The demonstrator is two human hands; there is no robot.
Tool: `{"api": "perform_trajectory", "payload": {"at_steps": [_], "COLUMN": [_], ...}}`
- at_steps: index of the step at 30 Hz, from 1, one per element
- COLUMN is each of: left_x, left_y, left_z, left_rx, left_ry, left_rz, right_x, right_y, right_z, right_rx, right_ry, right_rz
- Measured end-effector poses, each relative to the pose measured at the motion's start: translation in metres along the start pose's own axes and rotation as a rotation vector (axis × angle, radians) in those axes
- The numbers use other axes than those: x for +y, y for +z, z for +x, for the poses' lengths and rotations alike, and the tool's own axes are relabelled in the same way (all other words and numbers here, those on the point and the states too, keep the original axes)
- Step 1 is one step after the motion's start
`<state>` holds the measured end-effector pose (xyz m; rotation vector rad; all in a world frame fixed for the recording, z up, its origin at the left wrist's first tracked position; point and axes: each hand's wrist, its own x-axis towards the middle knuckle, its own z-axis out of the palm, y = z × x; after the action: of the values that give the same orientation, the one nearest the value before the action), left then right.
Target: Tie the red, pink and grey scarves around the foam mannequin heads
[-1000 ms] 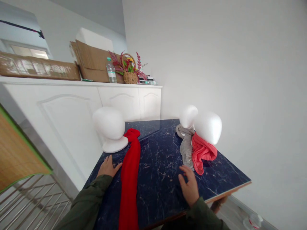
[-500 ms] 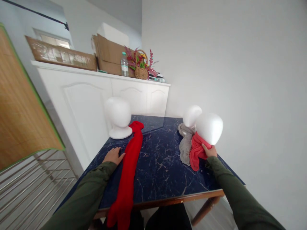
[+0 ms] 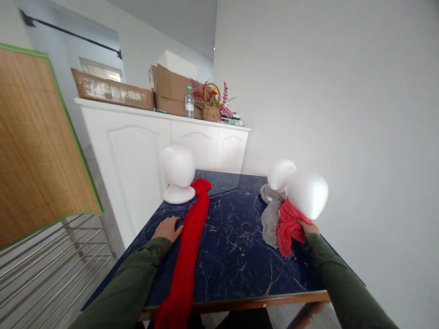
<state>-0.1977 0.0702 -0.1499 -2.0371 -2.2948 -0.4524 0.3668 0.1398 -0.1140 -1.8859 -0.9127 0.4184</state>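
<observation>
My left hand [image 3: 168,230] lies flat on the dark blue marbled table [image 3: 236,242], fingers stretched out. Its thumb is right beside a long red scarf [image 3: 192,233], which runs from near a white mannequin head [image 3: 178,167] over the table's front edge. At the right, a coral scarf [image 3: 290,224] is wrapped round the base of a second white mannequin head [image 3: 307,194]. My right hand [image 3: 310,227] grips that scarf at its right side, thumb in front, the other fingers mostly hidden. Behind stands a third head [image 3: 281,173] with a grey scarf [image 3: 271,221] at its neck.
A white cabinet [image 3: 137,137] stands behind the table, bearing cardboard boxes [image 3: 171,89], a water bottle [image 3: 189,103] and a flower basket [image 3: 211,113]. At the left is a metal rack [image 3: 78,244] with a bamboo mat [image 3: 41,146]. A bare wall [image 3: 325,91] borders the right.
The whole view has shifted, so everything sits lower and mostly further right. Both hands stay in about the same places, my left by the red scarf and my right at the coral scarf.
</observation>
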Motion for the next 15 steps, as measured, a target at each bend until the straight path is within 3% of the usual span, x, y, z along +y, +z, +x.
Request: {"api": "perform_trajectory", "payload": {"at_steps": [10, 15], "left_x": [-0.003, 0.0], "left_y": [-0.004, -0.01], "left_z": [-0.002, -0.004], "left_rx": [0.09, 0.295], "left_ry": [0.015, 0.069], "left_rz": [-0.14, -0.27], "right_x": [-0.018, -0.039], "right_y": [-0.015, -0.022], "right_z": [-0.039, -0.079], "right_rx": [0.103, 0.167], "right_ry": [0.044, -0.011], "right_rz": [0.196, 0.422]}}
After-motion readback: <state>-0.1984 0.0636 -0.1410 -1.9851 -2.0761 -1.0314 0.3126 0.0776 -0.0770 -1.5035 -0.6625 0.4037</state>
